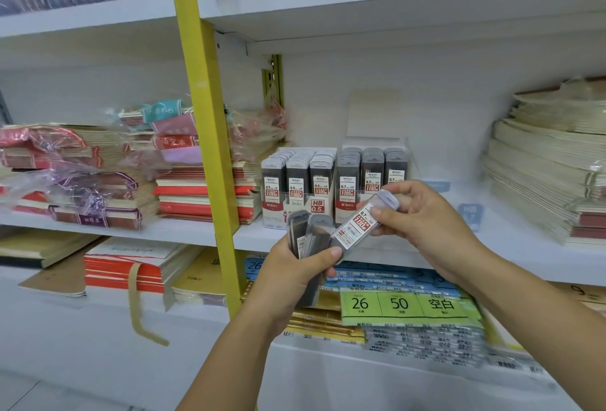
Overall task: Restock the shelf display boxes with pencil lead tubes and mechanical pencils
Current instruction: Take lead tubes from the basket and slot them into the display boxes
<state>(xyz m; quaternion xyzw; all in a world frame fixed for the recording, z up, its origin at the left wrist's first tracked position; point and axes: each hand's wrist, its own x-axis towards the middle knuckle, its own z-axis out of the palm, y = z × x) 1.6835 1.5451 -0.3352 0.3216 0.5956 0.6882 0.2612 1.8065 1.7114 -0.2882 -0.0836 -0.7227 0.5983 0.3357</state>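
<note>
Two white display boxes stand on the middle shelf. The 0.5 HB box [296,210] on the left and the 0.7 box [344,209] to its right each hold rows of dark lead tubes. In front of them my left hand [288,276] grips a fanned bundle of lead tubes [308,240]. My right hand [426,214] pinches the upper end of one clear 0.7 lead tube [360,223], which slants down to the bundle, its lower end under my left thumb.
Stacks of notebooks [203,191] fill the shelf left of the yellow post [206,115], and cream notebook piles [544,181] lie at the right. Below, blue and green paper packs [406,305] cover the lower shelf. A bare stretch of shelf [459,187] lies right of the boxes.
</note>
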